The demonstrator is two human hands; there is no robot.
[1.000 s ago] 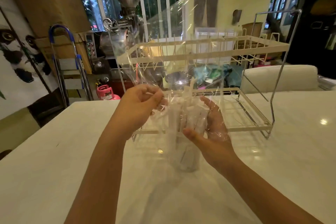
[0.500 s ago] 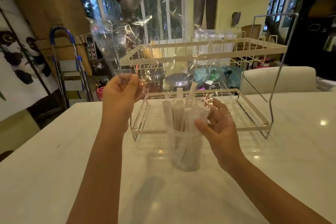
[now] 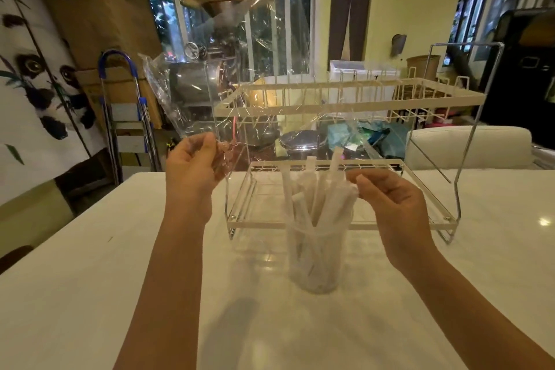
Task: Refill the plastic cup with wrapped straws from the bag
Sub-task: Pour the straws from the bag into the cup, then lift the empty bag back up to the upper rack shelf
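A clear plastic cup [image 3: 316,261] stands upright on the white table [image 3: 90,294], filled with paper-wrapped straws [image 3: 318,201] that stick out above its rim. A large clear plastic bag [image 3: 264,69] is held up in the air above and behind the cup, with no straws visible in it. My left hand [image 3: 195,165] pinches the bag's lower left edge. My right hand [image 3: 390,198] is curled at the straw tops on the cup's right; its fingertips seem to pinch the bag's lower right edge, though the film is hard to see there.
A two-tier wire dish rack [image 3: 345,99] stands just behind the cup. Beyond the table are a blue-handled step ladder [image 3: 120,105], a metal machine [image 3: 216,48], windows and a white chair back [image 3: 468,144].
The bag has come up off the straws, which now stand bare in the cup. My left hand moved left and up with the bag's edge; my right hand moved slightly right of the straws.
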